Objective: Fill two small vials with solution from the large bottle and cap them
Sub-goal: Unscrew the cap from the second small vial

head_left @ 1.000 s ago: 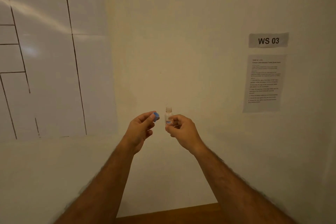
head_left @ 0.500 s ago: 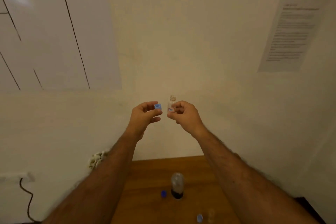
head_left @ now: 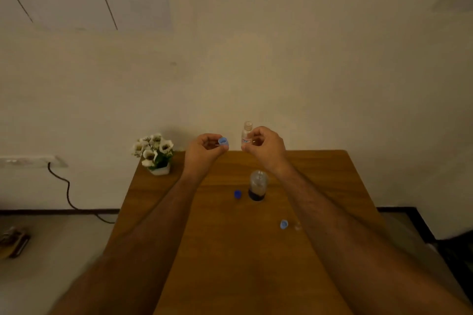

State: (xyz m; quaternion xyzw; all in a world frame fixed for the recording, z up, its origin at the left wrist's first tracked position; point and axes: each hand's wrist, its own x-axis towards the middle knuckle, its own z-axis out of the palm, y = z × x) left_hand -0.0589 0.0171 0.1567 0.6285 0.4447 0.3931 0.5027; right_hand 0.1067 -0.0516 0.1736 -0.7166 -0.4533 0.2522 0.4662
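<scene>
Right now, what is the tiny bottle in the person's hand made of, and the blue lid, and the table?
The small vial looks like clear glass or clear plastic: the wall shows through it, so I can't tell which. The blue cap looks like matte plastic, solid in colour and dull. The table looks like smooth brown wood or wood veneer, with faint grain.

Wooden table (head_left: 320, 174): flower pot (head_left: 156, 155) at far left corner; large bottle (head_left: 257, 186) uncapped, centre; dark blue cap (head_left: 237, 194) just left; light blue cap (head_left: 283, 224) nearer.
</scene>
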